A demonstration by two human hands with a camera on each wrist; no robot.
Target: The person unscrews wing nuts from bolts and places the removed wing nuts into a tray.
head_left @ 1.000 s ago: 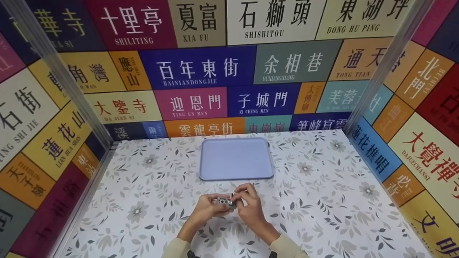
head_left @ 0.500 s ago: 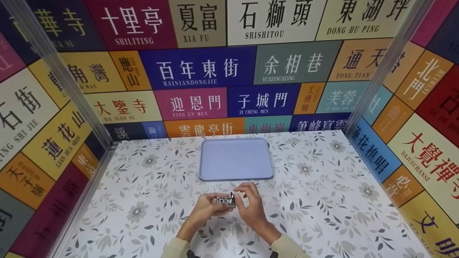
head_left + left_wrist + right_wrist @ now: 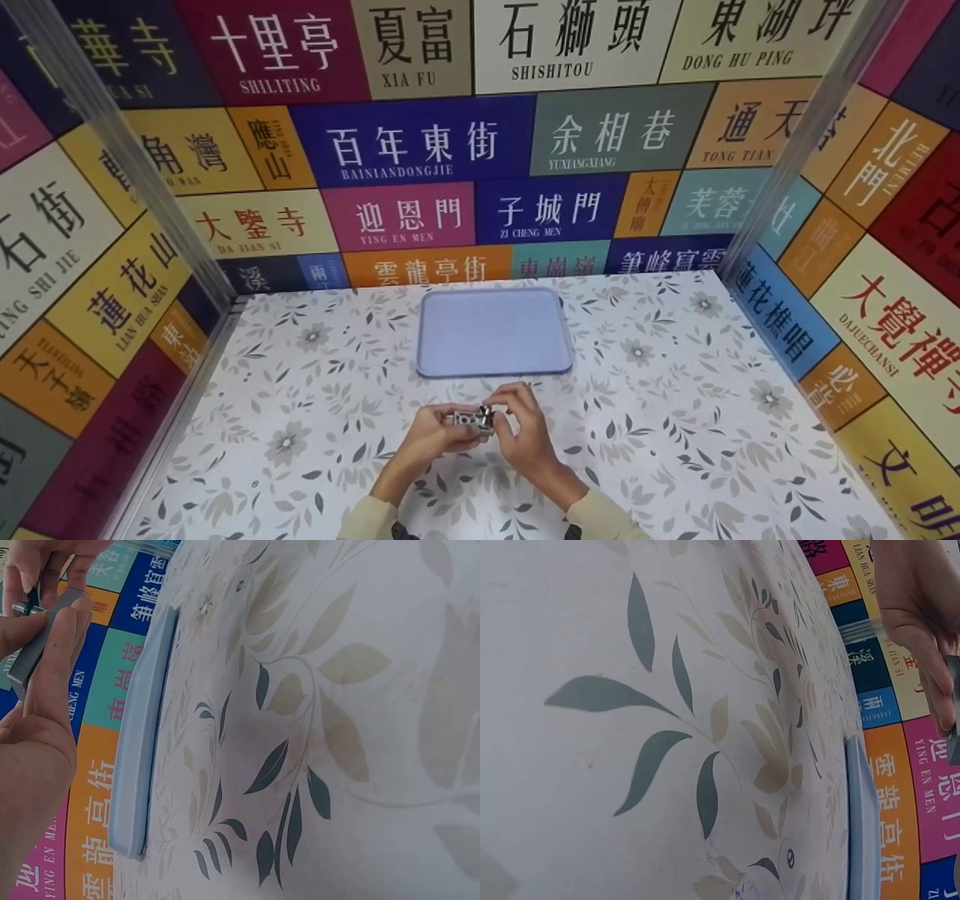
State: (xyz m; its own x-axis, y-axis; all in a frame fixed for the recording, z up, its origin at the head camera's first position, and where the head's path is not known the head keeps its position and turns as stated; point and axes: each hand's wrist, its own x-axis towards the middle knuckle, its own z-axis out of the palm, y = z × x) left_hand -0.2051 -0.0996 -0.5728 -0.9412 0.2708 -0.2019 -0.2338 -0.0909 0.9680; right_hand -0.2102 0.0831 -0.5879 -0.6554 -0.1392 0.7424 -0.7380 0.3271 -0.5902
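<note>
My left hand (image 3: 435, 431) grips a small grey block (image 3: 45, 645) with round holes in its face, thumb on the near side and fingers behind. At the block's right end sits a small dark and silver part (image 3: 486, 412); in the left wrist view a short metal pin (image 3: 27, 608) sticks out there. My right hand (image 3: 523, 429) pinches at this small part with thumb and fingertips, the other fingers bent above it. Both hands are held in front of the tray. The right wrist view catches only my left hand (image 3: 919, 622) and an edge of the block.
A pale blue-violet tray (image 3: 495, 334) lies behind the hands on a table with a leaf-and-flower cover (image 3: 300, 390). Colourful sign-printed walls (image 3: 412, 142) enclose the back and both sides, with clear strips (image 3: 780, 142) at the corners.
The right thumb and fingertips have shifted slightly around the small part, which showed upright half a second ago and now looks more tilted. The left hand keeps its grip on the block.
</note>
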